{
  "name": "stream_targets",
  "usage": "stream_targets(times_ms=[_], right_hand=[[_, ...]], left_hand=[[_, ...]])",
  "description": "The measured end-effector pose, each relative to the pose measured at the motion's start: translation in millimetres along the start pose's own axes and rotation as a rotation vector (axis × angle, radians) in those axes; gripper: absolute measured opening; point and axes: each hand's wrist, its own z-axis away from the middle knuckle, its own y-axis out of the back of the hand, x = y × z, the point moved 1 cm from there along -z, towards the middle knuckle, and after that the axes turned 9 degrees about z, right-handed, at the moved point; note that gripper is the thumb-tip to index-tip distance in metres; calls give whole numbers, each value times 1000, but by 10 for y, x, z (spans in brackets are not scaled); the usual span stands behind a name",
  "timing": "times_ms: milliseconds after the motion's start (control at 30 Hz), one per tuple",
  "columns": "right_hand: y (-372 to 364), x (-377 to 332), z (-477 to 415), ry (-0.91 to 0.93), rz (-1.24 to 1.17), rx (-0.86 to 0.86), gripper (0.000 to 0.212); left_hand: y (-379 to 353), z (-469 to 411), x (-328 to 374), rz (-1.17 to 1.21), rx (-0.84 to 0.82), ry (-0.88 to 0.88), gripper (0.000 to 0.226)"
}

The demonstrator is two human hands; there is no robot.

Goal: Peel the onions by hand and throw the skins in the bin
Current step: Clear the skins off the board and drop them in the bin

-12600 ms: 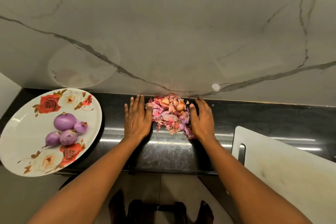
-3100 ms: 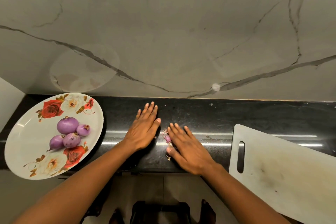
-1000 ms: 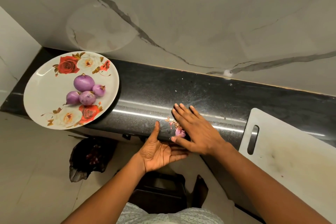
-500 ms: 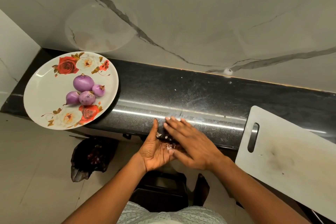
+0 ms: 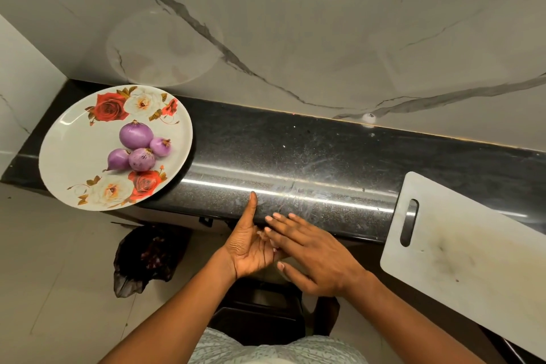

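Note:
Several peeled purple onions (image 5: 139,145) lie together on a white floral plate (image 5: 74,154) at the left end of the black counter (image 5: 310,156). My left hand (image 5: 248,248) is held palm up just below the counter's front edge, thumb against the edge. My right hand (image 5: 313,254) lies flat with straight fingers over the left palm and the counter edge. A few pale skin scraps (image 5: 261,234) show between the two hands. A black bin bag (image 5: 147,257) with skins inside sits on the floor below the plate.
A white cutting board (image 5: 472,248) with a handle slot overhangs the counter at the right. A marble wall rises behind the counter. A dark stool (image 5: 260,310) stands on the tiled floor in front of me.
My right hand has swept the last skin scraps off the counter's front edge into my cupped left palm. The counter where the scraps lay is now bare.

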Motion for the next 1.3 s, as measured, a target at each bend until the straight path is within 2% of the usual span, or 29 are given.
stream_targets(times_ms=[67,133,233,333,500,700,800,1000,1133,1300], right_hand=[[-3,7,5,-109,5,34,71],[-27,-44,-8,-162,35,-4,77],[-94,-161,-4,-74,75,-65,76],[-115,-210,53,-2,47,-74,70],[-117,-174,200,-182,6,25,71],[-123,-200,206,-81,-35,-2,67],[-113,-190,232,-44,-94,51,63],[-116,-264,192,-292,-427,375,50],[-167,-389,85,-563,-816,543,38],[-129,-678,-171,-806,-1290,651,31]], left_hand=[[-42,1,-25,43,-35,6,103],[-60,7,-32,49,-40,12,100],[-19,8,-20,8,7,36,97],[39,-8,-6,-31,20,41,104],[-12,1,-53,42,-15,22,92],[3,15,-53,1,65,9,90],[-23,30,-76,39,23,27,96],[-92,156,-121,60,-7,-27,73],[-31,330,-136,8,31,-68,73],[37,601,-127,77,106,-267,55]])
